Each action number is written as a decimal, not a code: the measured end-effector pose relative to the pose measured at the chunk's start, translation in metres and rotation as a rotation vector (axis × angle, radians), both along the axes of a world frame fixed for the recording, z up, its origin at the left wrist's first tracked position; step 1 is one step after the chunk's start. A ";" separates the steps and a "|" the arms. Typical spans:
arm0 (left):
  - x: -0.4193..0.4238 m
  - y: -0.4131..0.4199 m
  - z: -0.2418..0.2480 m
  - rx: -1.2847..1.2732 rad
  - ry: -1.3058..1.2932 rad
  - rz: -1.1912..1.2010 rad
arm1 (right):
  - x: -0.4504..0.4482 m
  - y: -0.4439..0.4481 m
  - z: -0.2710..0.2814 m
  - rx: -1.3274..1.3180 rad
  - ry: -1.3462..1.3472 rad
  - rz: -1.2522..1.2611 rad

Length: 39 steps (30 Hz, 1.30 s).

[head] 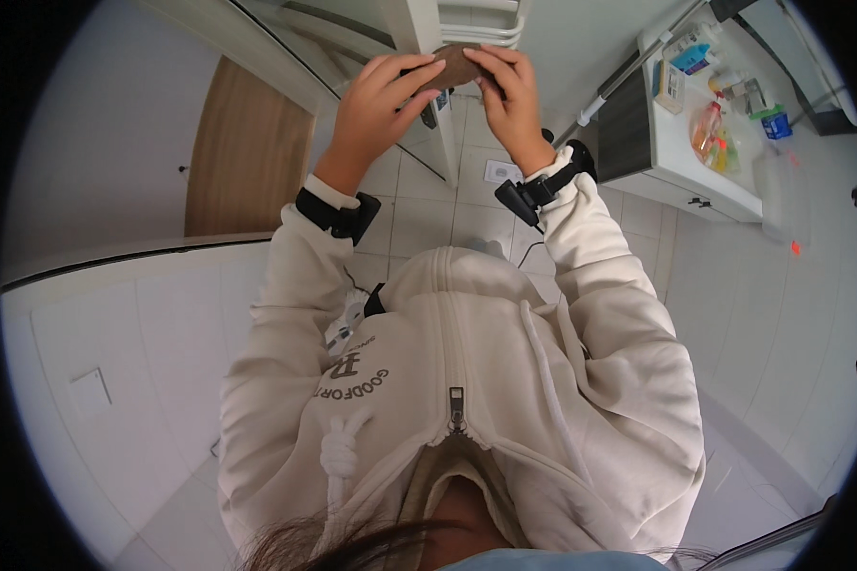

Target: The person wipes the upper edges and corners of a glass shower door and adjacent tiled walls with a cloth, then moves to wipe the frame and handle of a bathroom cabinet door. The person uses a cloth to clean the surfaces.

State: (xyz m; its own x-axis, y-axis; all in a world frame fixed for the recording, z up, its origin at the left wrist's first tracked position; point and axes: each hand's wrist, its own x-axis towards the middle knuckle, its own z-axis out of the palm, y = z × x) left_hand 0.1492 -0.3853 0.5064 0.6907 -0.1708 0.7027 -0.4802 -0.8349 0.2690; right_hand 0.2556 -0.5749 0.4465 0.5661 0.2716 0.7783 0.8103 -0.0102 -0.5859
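Both hands are raised ahead of me, holding a brown cloth-like piece (455,66) between them. My left hand (386,107) has its fingertips on the near left end of it. At the other end, my right hand (508,96) pinches it between thumb and fingers. The piece looks soft and slightly arched; its exact kind cannot be told. It is held up in front of the white-framed edge of a glass door (439,146). Black straps with small devices circle both my wrists.
A white towel rail (482,32) is on the wall ahead. To the right, a vanity counter (675,146) carries several bottles, a box (668,87) and an orange-red bottle (705,132). A metal pole (603,100) slants beside it. A floor drain (502,171) lies in the tiles.
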 end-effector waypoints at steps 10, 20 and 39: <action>0.002 0.027 0.027 -0.008 0.042 -0.202 | -0.013 0.012 0.018 -0.015 0.036 -0.054; 0.033 0.035 0.030 0.020 0.011 -0.412 | -0.007 0.022 -0.001 0.172 0.300 0.089; 0.061 0.037 0.031 0.122 -0.011 -0.512 | 0.004 0.006 0.009 0.070 0.220 -0.034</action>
State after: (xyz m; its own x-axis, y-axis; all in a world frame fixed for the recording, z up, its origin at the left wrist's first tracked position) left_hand 0.2103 -0.3484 0.5370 0.4902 -0.5655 0.6633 -0.8370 -0.5178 0.1772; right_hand 0.2591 -0.5687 0.4553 0.7322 0.1990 0.6514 0.6629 0.0116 -0.7486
